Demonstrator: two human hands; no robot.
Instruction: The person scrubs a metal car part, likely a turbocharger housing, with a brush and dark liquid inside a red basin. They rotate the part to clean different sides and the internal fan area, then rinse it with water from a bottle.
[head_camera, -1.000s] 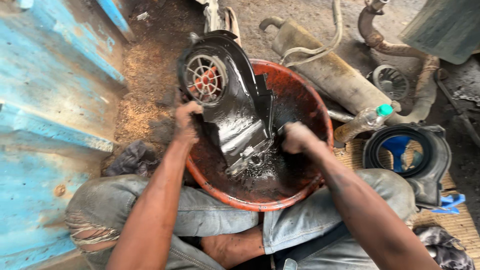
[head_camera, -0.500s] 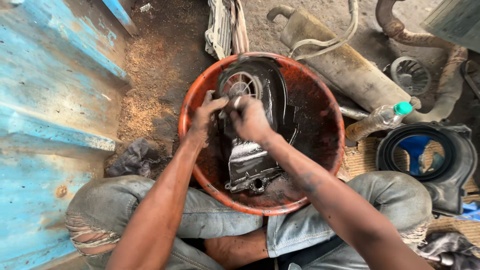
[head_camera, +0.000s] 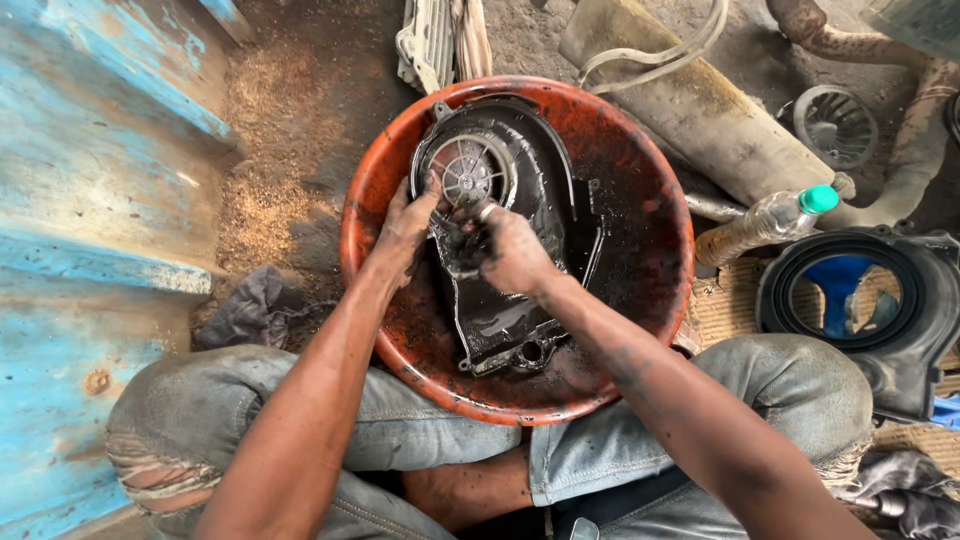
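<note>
A black, oily engine cover (head_camera: 510, 250) with a round grey fan grille lies flat inside a red plastic basin (head_camera: 640, 160) between my knees. My left hand (head_camera: 405, 225) grips the cover's left edge beside the grille. My right hand (head_camera: 505, 250) is closed over the middle of the cover, just below the grille, and seems to hold a small dark rag or brush against it. Both hands are smeared with black grease.
A grimy exhaust muffler (head_camera: 700, 110) lies behind the basin on the right. A plastic bottle with a green cap (head_camera: 770, 220) leans by the rim. A black ring-shaped cover (head_camera: 870, 310) sits at right, a dark rag (head_camera: 245, 310) at left, a blue painted wall (head_camera: 90, 200) beyond.
The cover, tilted up on edge a second ago, now lies flat in the basin. My right hand has moved from its lower end up to just below the grille.
</note>
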